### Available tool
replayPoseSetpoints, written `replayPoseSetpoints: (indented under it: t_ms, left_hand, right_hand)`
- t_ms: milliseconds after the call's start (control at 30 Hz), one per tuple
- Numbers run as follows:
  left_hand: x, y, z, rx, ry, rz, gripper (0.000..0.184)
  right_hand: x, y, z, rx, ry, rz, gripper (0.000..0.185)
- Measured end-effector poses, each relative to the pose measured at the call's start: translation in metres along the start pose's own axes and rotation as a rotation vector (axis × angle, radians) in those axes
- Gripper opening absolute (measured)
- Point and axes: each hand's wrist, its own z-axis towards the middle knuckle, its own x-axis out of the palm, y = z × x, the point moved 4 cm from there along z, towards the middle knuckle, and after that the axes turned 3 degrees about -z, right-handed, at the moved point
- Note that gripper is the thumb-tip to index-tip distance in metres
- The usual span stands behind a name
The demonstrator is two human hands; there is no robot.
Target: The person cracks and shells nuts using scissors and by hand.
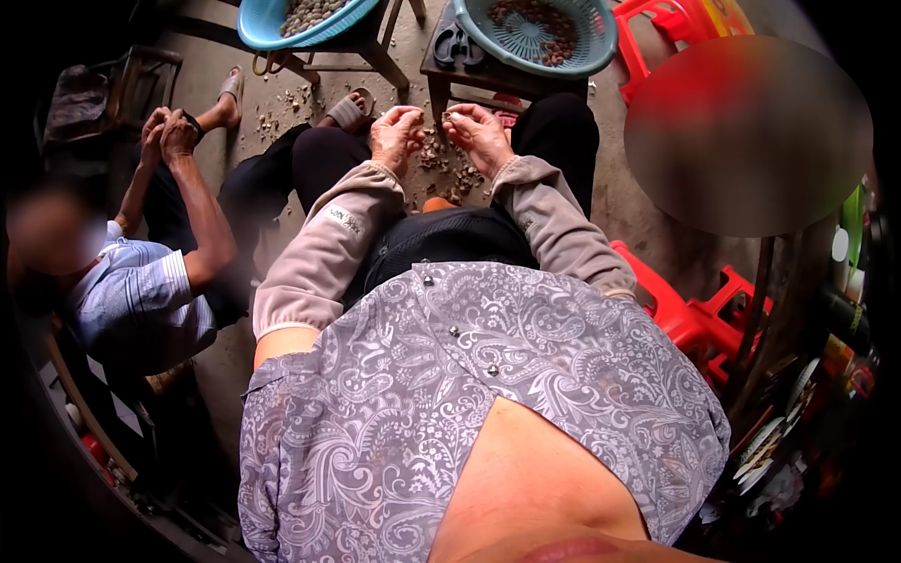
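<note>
The left hand and right hand are apart, fingers nearly closed; whether they grip anything cannot be told. Brown pieces lie in the basket, which seems to overhang the stool's right edge: a bump from the knee could tip it. The dark tool sits near the left edge; open air separates the hands.

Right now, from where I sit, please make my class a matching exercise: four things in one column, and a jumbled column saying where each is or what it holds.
Things
1. Blue basin at left
2. Basket at right
3. Shell bits
4. Black object

Places or contents
A. Scattered on the floor
B. Holds reddish-brown pieces
C. Beside the basket
D. Holds pale pieces

Pairs: 1-D, 2-B, 3-A, 4-C
</note>
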Motion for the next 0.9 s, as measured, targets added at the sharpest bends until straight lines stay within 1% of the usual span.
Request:
replayPoseSetpoints:
  t_ms: [100, 167, 267, 300, 367, 467, 500, 567, 633, 667, 700, 767, 833, 900]
  left_hand:
    - [0.002, -0.009, 0.014, 0.016, 0.003, -0.024, 0.008]
    - [0.022, -0.028, 0.029, 0.094, 0.063, -0.002, 0.012]
    - [0.095, -0.099, 0.030, 0.270, 0.229, 0.183, 0.027]
    - [0.120, -0.113, 0.033, 0.347, 0.304, 0.142, 0.036]
    - [0.141, -0.129, 0.040, 0.426, 0.347, 0.110, 0.040]
    - [0.118, -0.128, 0.038, 0.450, 0.285, 0.497, 0.037]
    - [0.100, -0.113, 0.035, 0.419, 0.239, 0.626, 0.033]
    - [0.061, -0.073, 0.031, 0.310, 0.229, 0.792, 0.030]
    - [0.045, -0.049, 0.012, 0.222, 0.298, 0.768, 0.026]
    - [0.043, -0.042, 0.004, 0.144, 0.345, 0.668, 0.026]
    - [0.041, -0.035, 0.002, 0.114, 0.335, 0.638, 0.025]
    - [0.037, -0.031, 0.000, 0.177, 0.325, 0.659, 0.024]
    - [0.035, -0.028, -0.002, 0.127, 0.306, 0.659, 0.023]
    - [0.031, -0.023, 0.000, 0.134, 0.281, 0.669, 0.017]
  right_hand:
    - [-0.002, -0.006, 0.005, 0.005, -0.009, 0.038, 0.011]
    - [0.000, -0.008, 0.006, 0.012, -0.015, 0.062, 0.011]
    - [0.000, -0.011, 0.007, 0.023, 0.037, 0.011, 0.009]
    - [0.000, -0.010, 0.006, 0.016, 0.031, 0.006, 0.009]
    - [0.000, -0.006, 0.006, 0.006, 0.022, -0.011, 0.009]
    - [0.000, 0.002, 0.004, -0.033, -0.028, 0.037, 0.010]
    - [0.001, 0.002, 0.005, -0.045, -0.045, 0.052, 0.011]
    - [0.000, 0.002, 0.007, -0.035, -0.048, 0.064, 0.011]
    - [0.004, 0.004, 0.005, -0.043, -0.052, 0.040, 0.012]
    - [0.005, 0.003, 0.005, -0.052, -0.016, 0.026, 0.011]
    - [0.007, 0.001, 0.004, -0.060, -0.011, 0.035, 0.010]
    - [0.013, 0.000, 0.004, -0.084, 0.002, 0.051, 0.008]
    - [0.009, -0.006, 0.007, -0.112, 0.012, -0.019, 0.007]
    - [0.006, -0.011, 0.009, -0.127, 0.007, -0.121, 0.007]
